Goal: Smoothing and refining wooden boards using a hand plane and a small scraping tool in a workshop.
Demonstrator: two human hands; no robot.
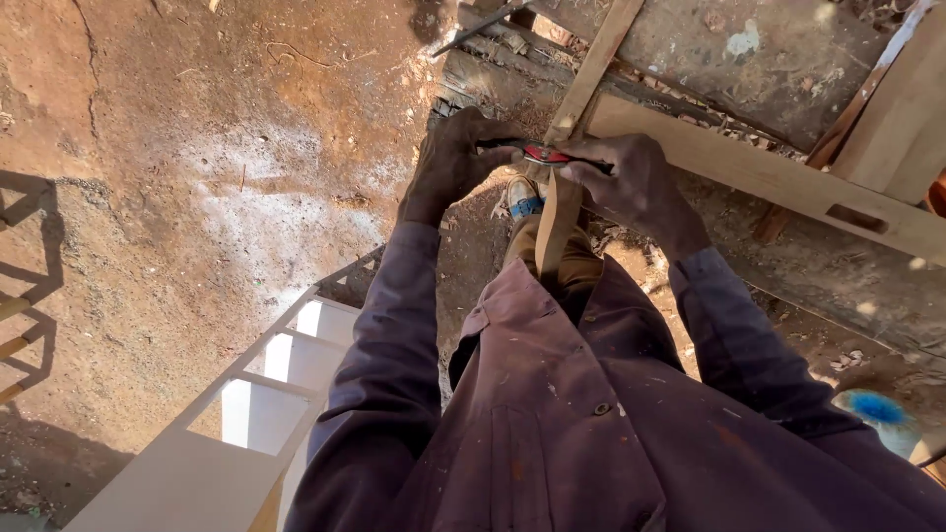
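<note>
While the narrow wooden strip (558,212) runs up from the person's lap toward the timber frame (749,167), both hands clamp a red-bodied tool (545,154) straddling it — looks like a spokeshave. Left hand (451,163) is curled tight round one handle, right hand (636,182) round the other, probably so the blade stays level. White slatted frame (246,404) lies on the dirt ground (168,177) — well apart.

Both arms, in dark purple sleeves, reach far forward and converge. The left hand (451,163) is curled into a closed grip; the right hand (636,182), fingers bent, is clenched just beside it.
</note>
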